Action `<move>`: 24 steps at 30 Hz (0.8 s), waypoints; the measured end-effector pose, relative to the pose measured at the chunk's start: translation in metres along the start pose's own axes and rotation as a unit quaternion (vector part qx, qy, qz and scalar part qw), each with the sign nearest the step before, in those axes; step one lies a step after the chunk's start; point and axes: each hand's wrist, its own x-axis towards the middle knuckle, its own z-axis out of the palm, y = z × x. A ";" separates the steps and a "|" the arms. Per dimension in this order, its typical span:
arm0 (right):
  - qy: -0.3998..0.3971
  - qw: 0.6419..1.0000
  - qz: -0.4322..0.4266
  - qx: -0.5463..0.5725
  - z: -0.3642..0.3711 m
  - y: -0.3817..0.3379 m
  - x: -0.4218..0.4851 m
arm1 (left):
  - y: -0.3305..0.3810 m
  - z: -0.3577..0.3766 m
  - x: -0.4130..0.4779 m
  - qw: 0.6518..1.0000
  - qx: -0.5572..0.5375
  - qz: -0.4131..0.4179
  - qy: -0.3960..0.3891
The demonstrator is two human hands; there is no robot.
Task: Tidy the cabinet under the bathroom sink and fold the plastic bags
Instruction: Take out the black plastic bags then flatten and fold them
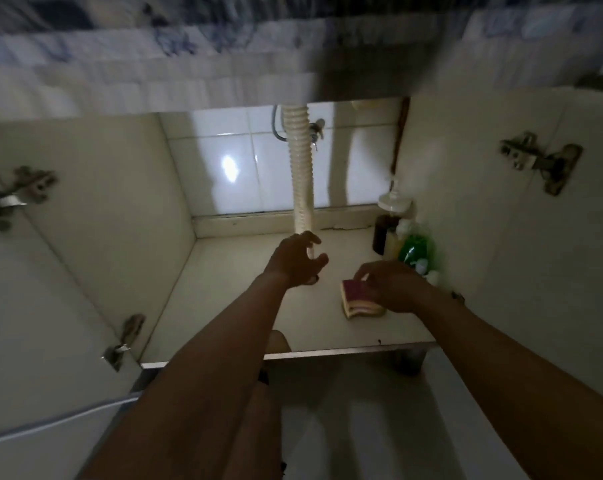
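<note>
The left hand reaches into the cabinet with its fingers loosely curled at the bottom end of the drain hose. The hose shows between thumb and forefinger, but I cannot tell whether the hand actually clasps it or only cups the air beside it. The right hand is lower and to the right of the hose, apart from the left one. Its fingers are bent down over a stack of sponges, with the thumb at the stack's upper edge, so it holds them. The sponges have dark red scouring faces over yellow foam and lie on the cabinet floor, in front of the hose and to its right.

Further right of the hose, in the rear corner against the side wall, stands a tight cluster of bottles: a dark brown bottle under a white pump cap, and a green bottle just in front of it, with small white caps beside them. Behind the hose is a white tiled wall with a bright glare spot, and a small metal valve sits just right of the hose's top. Both doors are swung open. Two hinges show far left of the hose and one hinge far right.
</note>
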 end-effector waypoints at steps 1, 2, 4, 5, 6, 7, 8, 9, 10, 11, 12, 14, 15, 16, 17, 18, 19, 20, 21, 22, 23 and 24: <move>0.003 1.000 -0.012 -0.002 -0.002 -0.015 0.006 | -0.003 -0.014 -0.006 1.000 0.011 -0.008 -0.003; 0.006 1.000 -0.018 0.008 -0.001 -0.028 0.009 | -0.005 -0.026 -0.013 1.000 0.023 -0.014 -0.007; -0.001 0.999 -0.024 0.032 0.007 -0.050 0.014 | -0.016 -0.045 -0.027 0.998 0.049 -0.024 -0.010; -0.014 0.999 -0.029 0.033 0.013 -0.058 0.014 | -0.021 -0.051 -0.035 0.998 0.054 -0.034 -0.015; -0.025 0.998 -0.036 0.033 0.017 -0.062 0.014 | -0.027 -0.054 -0.042 0.997 0.055 -0.045 -0.021; -0.035 0.998 -0.041 0.037 0.024 -0.069 0.014 | -0.036 -0.058 -0.052 0.996 0.055 -0.060 -0.027; -0.040 0.997 -0.045 0.042 0.030 -0.073 0.014 | -0.044 -0.059 -0.060 0.995 0.051 -0.076 -0.029; -0.044 0.997 -0.049 0.051 0.036 -0.076 0.014 | -0.051 -0.057 -0.068 0.994 0.045 -0.091 -0.028; -0.045 0.995 -0.054 0.066 0.048 -0.081 0.016 | -0.061 -0.057 -0.076 0.993 0.049 -0.099 -0.029; -0.046 0.994 -0.054 0.078 0.054 -0.083 0.016 | -0.067 -0.054 -0.080 0.993 0.049 -0.100 -0.031; -0.052 0.993 -0.059 0.084 0.064 -0.088 0.016 | -0.076 -0.051 -0.086 0.993 0.050 -0.100 -0.035; -0.070 0.992 -0.070 0.074 0.085 -0.099 0.009 | -0.093 -0.044 -0.103 0.993 0.050 -0.098 -0.050; -0.081 0.992 -0.076 0.067 0.096 -0.107 0.004 | -0.104 -0.043 -0.115 0.992 0.048 -0.101 -0.059; -0.091 0.991 -0.080 0.063 0.108 -0.116 -0.001 | -0.116 -0.043 -0.128 0.991 0.044 -0.103 -0.068; -0.099 0.990 -0.079 0.060 0.117 -0.124 -0.007 | -0.128 -0.045 -0.140 0.991 0.042 -0.100 -0.075; -0.106 0.990 -0.076 0.055 0.124 -0.129 -0.012 | -0.137 -0.047 -0.150 0.991 0.040 -0.098 -0.083; -0.113 0.990 -0.073 0.051 0.129 -0.133 -0.017 | -0.146 -0.049 -0.161 0.990 0.039 -0.098 -0.095; -0.119 0.989 -0.073 0.052 0.134 -0.139 -0.021 | -0.153 -0.054 -0.171 0.988 0.039 -0.100 -0.110; -0.127 0.987 -0.075 0.058 0.140 -0.146 -0.027 | -0.163 -0.059 -0.183 0.985 0.041 -0.109 -0.131; -0.128 0.986 -0.079 0.065 0.145 -0.152 -0.032 | -0.169 -0.065 -0.192 0.981 0.044 -0.119 -0.148; -0.128 0.986 -0.084 0.072 0.150 -0.158 -0.038 | -0.176 -0.070 -0.202 0.978 0.047 -0.129 -0.159; -0.126 0.985 -0.083 0.084 0.156 -0.160 -0.042 | -0.181 -0.072 -0.208 0.976 0.050 -0.135 -0.164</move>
